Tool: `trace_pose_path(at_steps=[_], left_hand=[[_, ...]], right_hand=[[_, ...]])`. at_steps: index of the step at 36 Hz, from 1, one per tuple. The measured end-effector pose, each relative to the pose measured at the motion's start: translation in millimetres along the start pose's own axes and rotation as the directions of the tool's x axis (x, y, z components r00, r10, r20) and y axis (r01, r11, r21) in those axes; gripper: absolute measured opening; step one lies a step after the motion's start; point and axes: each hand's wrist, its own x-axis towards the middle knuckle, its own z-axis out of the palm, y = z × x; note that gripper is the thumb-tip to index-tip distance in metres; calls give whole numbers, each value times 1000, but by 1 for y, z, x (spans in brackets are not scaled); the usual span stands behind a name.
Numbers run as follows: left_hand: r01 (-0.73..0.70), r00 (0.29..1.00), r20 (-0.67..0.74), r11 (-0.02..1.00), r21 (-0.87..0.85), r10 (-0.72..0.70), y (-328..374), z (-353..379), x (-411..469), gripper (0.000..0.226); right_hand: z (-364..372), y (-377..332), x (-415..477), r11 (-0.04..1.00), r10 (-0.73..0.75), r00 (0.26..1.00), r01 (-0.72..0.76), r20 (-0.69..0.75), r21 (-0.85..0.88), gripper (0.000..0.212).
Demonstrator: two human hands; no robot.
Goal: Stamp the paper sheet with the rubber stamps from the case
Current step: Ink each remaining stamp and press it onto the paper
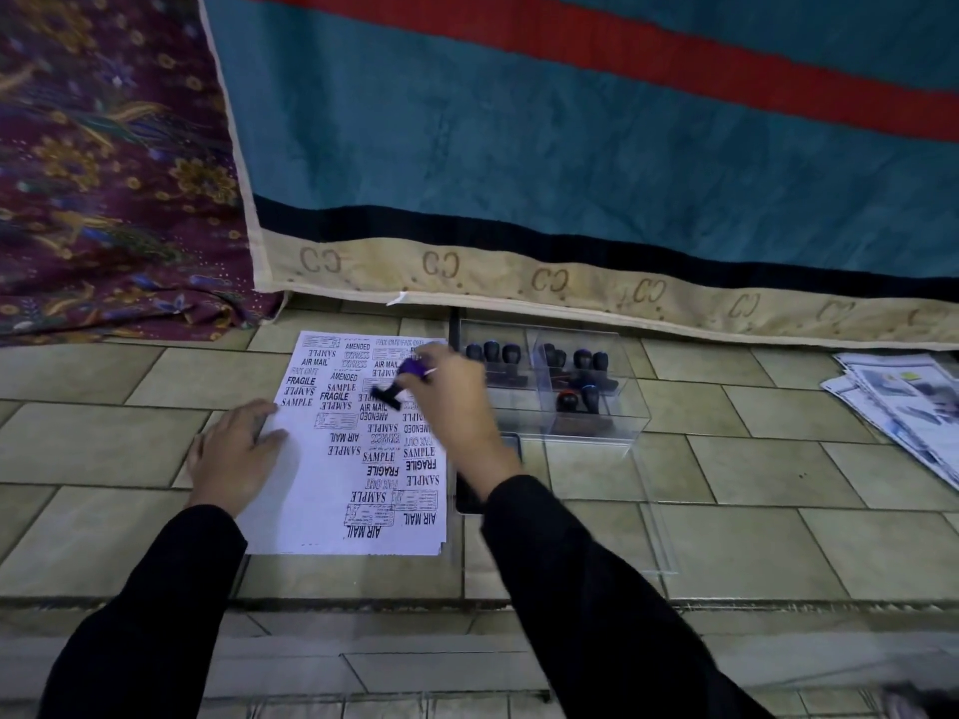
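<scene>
A white paper sheet (322,480) lies on the tiled floor, covered with many black stamp prints such as SAMPLE, AIR MAIL and FRAGILE. My left hand (236,456) rests flat on its left edge. My right hand (454,402) hovers over the upper right part of the sheet and grips a rubber stamp (399,384) with a purple top, its black base tilted just above the paper. To the right stands a clear plastic case (597,422) holding several dark-handled stamps (581,363).
A black ink pad (467,498) lies partly hidden under my right forearm. The case's clear lid (643,526) lies flat in front of it. Teal and patterned cloths (467,147) hang behind. Printed papers (903,402) sit at far right.
</scene>
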Motion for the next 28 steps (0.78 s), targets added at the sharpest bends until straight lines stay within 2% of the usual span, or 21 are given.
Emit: trace_pose_path(at_steps=[2,7,10,13,16,19,24,28], left_hand=[[23,1000,5,1000,-16,-23,2,-1,0,37],[55,998,-18,989,-138,-58,9,-4,-3,29],[-51,993,-111,993,-107,39,17,-2,-5,27],[-226,962,-160,974,-22,220,36,9,-11,34],[-352,936,-30,934,-61,350,61,24,-24,39],[-449,885,113,892,-48,451,80,43,-42,59],[-547,801,270,837,-31,534,96,71,-65,101],[-566,786,314,824,20,533,98,87,-71,121]], right_hand=[[-31,16,3,997,64,991,-58,-121,53,34],[-111,65,1,981,115,923,-164,-367,-104,22],[-145,90,-1,952,79,897,-198,-436,-233,20],[-163,108,-1,907,63,911,-223,-407,-358,23],[-167,116,3,879,113,934,-252,-338,-405,27],[-164,115,8,849,219,940,-316,-263,-424,24],[-157,114,16,776,316,932,-362,-178,-516,21],[-154,118,20,731,352,929,-351,-116,-585,22]])
